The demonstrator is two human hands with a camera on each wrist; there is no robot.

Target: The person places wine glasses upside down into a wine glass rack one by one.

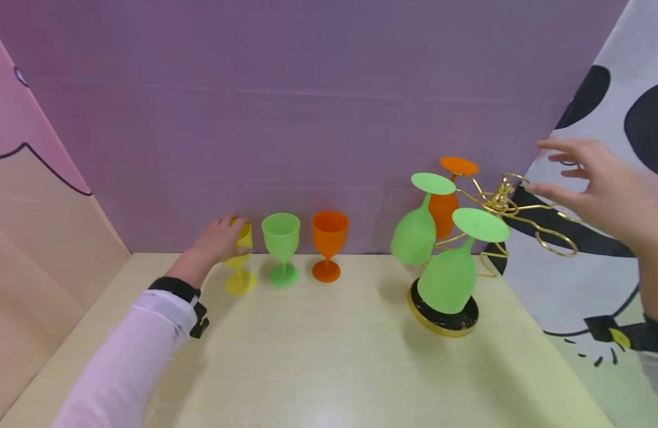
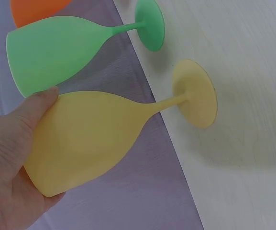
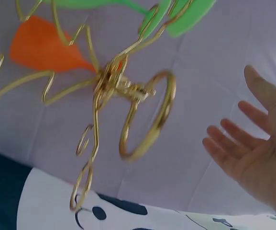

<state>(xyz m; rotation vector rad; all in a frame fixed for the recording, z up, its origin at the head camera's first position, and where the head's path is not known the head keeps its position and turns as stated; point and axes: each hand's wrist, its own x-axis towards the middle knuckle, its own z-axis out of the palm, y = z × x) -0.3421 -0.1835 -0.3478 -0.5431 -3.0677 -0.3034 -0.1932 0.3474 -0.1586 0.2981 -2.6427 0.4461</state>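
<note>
At the back left of the table, my left hand [image 1: 220, 239] grips a yellow goblet [image 1: 240, 282] by its bowl near the rim. In the left wrist view the thumb lies on one side of the yellow bowl [image 2: 87, 139] and fingertips show at the other. Beside it stand a green goblet [image 1: 282, 235] and an orange goblet [image 1: 329, 235], both upright. My right hand [image 1: 601, 181], fingers spread and holding nothing, hovers by the top of a gold wire rack [image 1: 501, 199]. The right wrist view shows it apart from the rack's ring [image 3: 164, 115].
Upside down on the rack hang two green goblets [image 1: 414, 235] [image 1: 449, 279] and an orange goblet [image 1: 443, 208]. The rack has a round black base [image 1: 438, 324] with a gold edge. A purple cloth wall [image 1: 307, 131] rises behind the table [image 1: 307, 356].
</note>
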